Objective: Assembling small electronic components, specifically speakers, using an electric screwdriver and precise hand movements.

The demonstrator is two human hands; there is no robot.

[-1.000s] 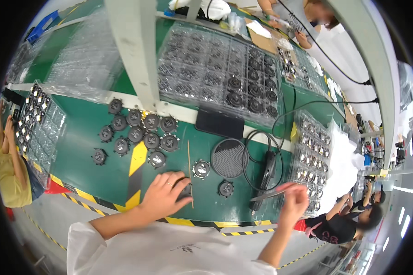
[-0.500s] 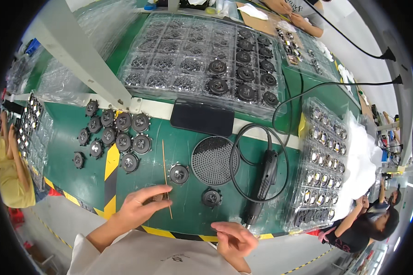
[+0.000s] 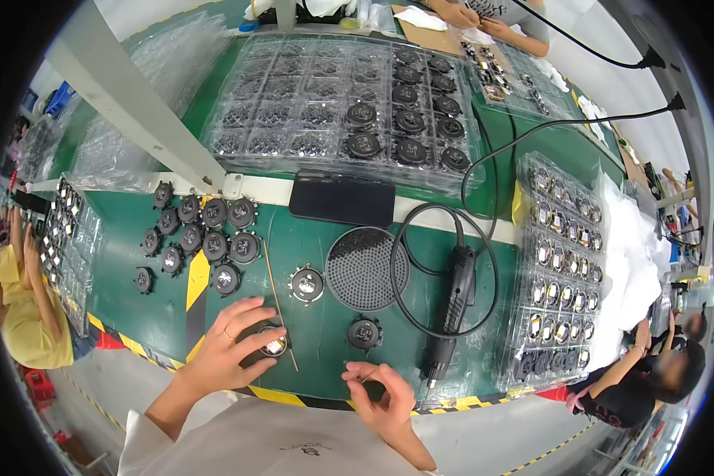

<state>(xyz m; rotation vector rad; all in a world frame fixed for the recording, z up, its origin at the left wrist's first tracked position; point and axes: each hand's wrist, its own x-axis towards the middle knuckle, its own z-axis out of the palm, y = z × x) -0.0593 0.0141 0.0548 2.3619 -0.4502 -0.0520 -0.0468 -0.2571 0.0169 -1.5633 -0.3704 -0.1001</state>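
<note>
My left hand (image 3: 234, 349) grips a small round part (image 3: 276, 343) between thumb and fingers, low over the green bench. The part shows a pale, shiny face with a dark rim. Beside it lies a thin copper-coloured stick (image 3: 274, 289). My right hand (image 3: 382, 397) is pinched near the bench's front edge; whatever its fingertips hold is too small to make out. Two black round modules lie ahead of my hands, one (image 3: 306, 284) near the stick and another (image 3: 364, 333) above my right hand. A round black dish (image 3: 366, 270) with a dimpled surface sits behind them.
Several black modules (image 3: 214, 245) cluster at left. A corded electric screwdriver (image 3: 454, 309) lies at right beside a clear parts tray (image 3: 559, 262). A black phone-like slab (image 3: 343, 198) rests by the rail, with large trays (image 3: 309, 95) beyond. A post (image 3: 135, 95) rises left. Other people work around.
My left hand has turned, bringing the round part's pale face into sight. My right hand has moved slightly left and its fingers have closed into a pinch. The view has shifted a little.
</note>
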